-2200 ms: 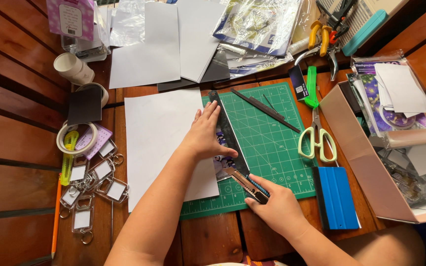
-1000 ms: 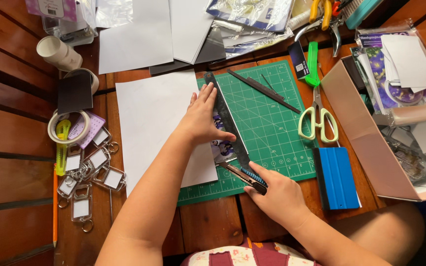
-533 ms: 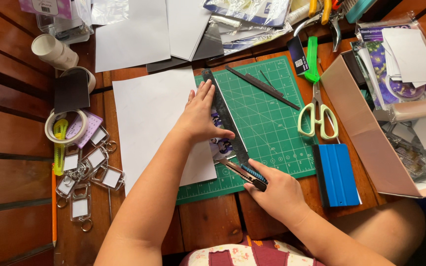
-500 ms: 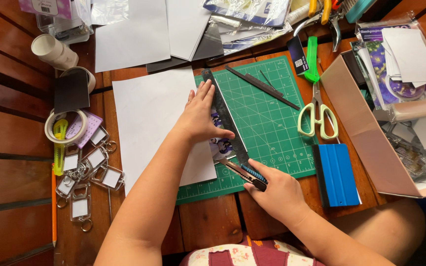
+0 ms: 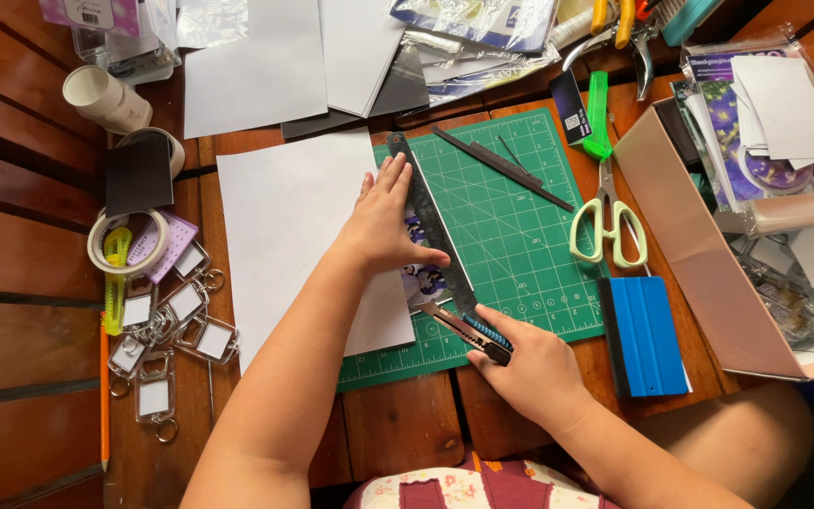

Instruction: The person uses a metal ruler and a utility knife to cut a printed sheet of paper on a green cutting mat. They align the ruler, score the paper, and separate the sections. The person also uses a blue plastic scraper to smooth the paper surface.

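Head view: left hand (image 5: 386,221) flat, pinning steel ruler (image 5: 432,226) over small print (image 5: 419,280); right hand (image 5: 529,368) grips utility knife (image 5: 468,331) mid-cut, needing a steady pull along the edge.

Pale-green-handled scissors (image 5: 608,222) lie beside a blue plastic squeegee (image 5: 650,336), an open cardboard box (image 5: 685,247) stands right, and clear plastic keychain frames (image 5: 167,325), a tape roll (image 5: 128,241) and an orange pencil (image 5: 104,396) lie left.

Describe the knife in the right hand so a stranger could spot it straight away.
Start at the green cutting mat in the middle of the wooden table. At its near edge the right hand grips a slim utility knife against the dark ruler. Unlike the pale-handled scissors nearby, it has a blue-and-black grip.
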